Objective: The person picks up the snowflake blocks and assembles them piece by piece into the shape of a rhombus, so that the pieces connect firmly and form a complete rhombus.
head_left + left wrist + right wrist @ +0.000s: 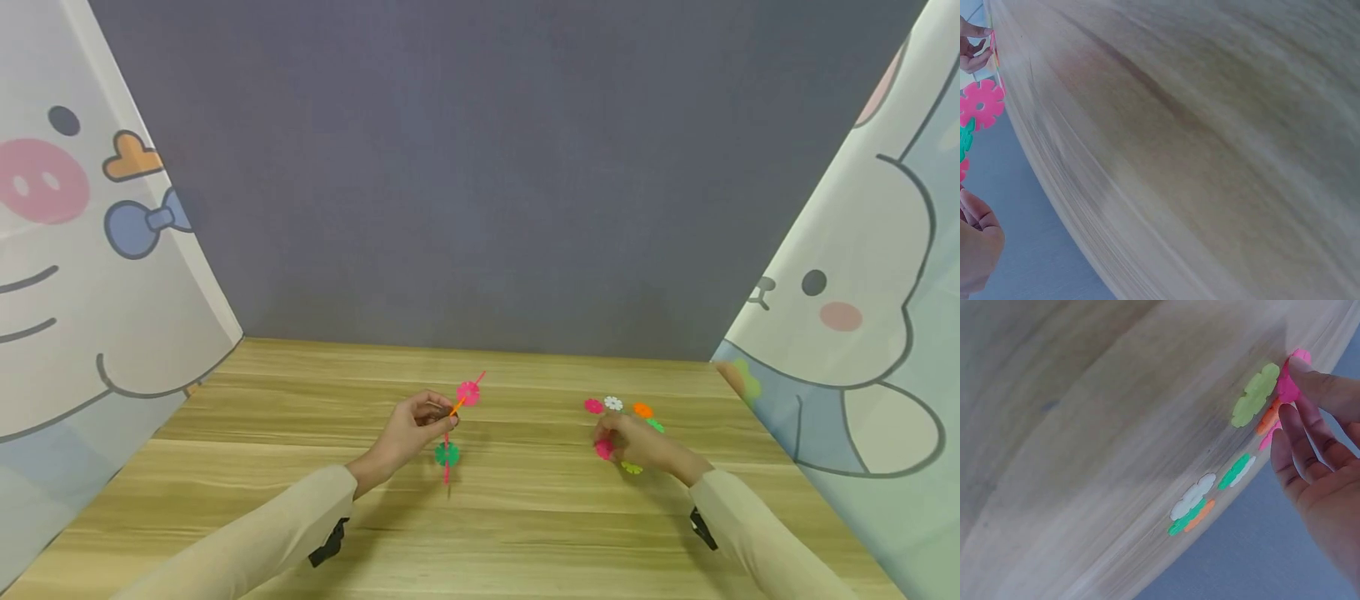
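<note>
My left hand point(405, 437) grips a chain of flower-shaped plastic discs slotted together. At the chain's upper end a pink disc point(468, 392) sticks out, with an orange disc point(457, 407) edge-on beside the fingertips. Lower on the chain hangs a green disc point(447, 454), with pink discs seen edge-on around it. Part of the chain is hidden by the fingers. Over to the right, my right hand point(633, 442) pinches a loose pink flower disc point(1294, 378) by its edge, thumb on the near face, close over the wooden table.
Around the right hand lie several loose discs: a pink disc point(593, 406), a white disc point(613, 403), an orange disc point(642, 410), a green disc point(656, 425) and a yellow-green disc point(632, 468). A grey panel point(480, 183) stands behind the wooden table point(525, 533), with cartoon-printed panels at both sides.
</note>
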`<state>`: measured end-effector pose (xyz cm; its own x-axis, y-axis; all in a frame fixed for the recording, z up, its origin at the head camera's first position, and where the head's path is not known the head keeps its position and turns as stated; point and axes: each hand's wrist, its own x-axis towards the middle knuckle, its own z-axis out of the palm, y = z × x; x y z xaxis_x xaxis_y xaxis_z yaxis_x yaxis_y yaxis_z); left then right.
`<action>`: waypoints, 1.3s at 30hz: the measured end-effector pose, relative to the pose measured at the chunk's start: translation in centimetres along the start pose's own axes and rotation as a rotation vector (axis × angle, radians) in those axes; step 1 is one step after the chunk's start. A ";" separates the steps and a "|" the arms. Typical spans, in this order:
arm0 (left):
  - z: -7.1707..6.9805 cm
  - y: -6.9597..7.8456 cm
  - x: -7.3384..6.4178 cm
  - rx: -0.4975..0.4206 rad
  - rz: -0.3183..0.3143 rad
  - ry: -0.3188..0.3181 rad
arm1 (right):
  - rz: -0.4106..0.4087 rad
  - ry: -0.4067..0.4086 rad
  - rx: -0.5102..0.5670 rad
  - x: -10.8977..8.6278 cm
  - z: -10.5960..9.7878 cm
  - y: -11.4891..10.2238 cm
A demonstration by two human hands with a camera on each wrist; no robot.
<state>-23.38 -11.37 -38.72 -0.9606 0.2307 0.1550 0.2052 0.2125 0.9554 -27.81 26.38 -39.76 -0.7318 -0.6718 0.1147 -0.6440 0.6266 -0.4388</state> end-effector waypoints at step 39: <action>1.1 0.1 0.2 0.019 0.011 0.011 | 0.054 0.248 0.460 9.2 -3.4 -7.0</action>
<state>-23.36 -10.24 -38.86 -0.9602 0.2228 0.1685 0.2193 0.2275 0.9488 -30.82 17.15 -32.62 -0.8280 -0.4946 0.2642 -0.4804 0.3825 -0.7893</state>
